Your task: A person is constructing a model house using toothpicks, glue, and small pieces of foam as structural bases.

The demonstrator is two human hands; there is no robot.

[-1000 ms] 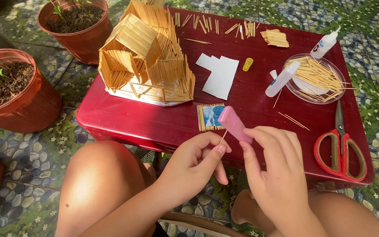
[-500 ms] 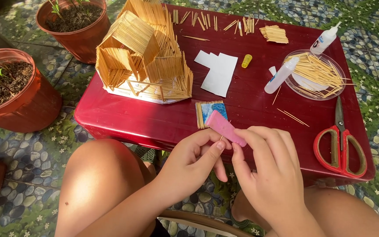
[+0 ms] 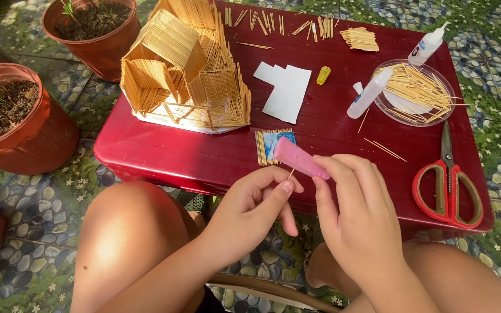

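over the near edge of the red table (image 3: 163, 153), the right hand (image 3: 355, 214) grips a pink cutter (image 3: 300, 157), now lowered toward the toothpick (image 3: 290, 173) pinched in the left hand (image 3: 256, 206), as if trimming it.

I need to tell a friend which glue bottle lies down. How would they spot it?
Start at the red table and find the clear round dish of toothpicks at its far right. The lying glue bottle leans on the dish's left rim, while the other bottle stands behind.
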